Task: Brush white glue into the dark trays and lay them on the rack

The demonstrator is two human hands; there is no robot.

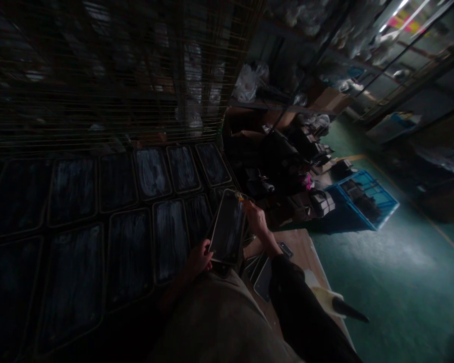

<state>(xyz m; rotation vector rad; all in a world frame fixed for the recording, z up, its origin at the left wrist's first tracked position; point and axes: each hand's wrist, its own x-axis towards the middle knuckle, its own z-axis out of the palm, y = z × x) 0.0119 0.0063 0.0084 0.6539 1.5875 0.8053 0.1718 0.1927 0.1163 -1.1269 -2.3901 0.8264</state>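
Two hands hold one dark glossy rectangular panel with pale rim (228, 228) between them: left hand (199, 260) clasps its near edge, right hand (256, 220) pinches its far edge (lighting dim).

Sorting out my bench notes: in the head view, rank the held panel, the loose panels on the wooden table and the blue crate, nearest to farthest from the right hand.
1. Held panel: gripped by the right hand at its upper edge.
2. Loose panels: just below, on the wooden table.
3. Blue crate: off right, on the floor.
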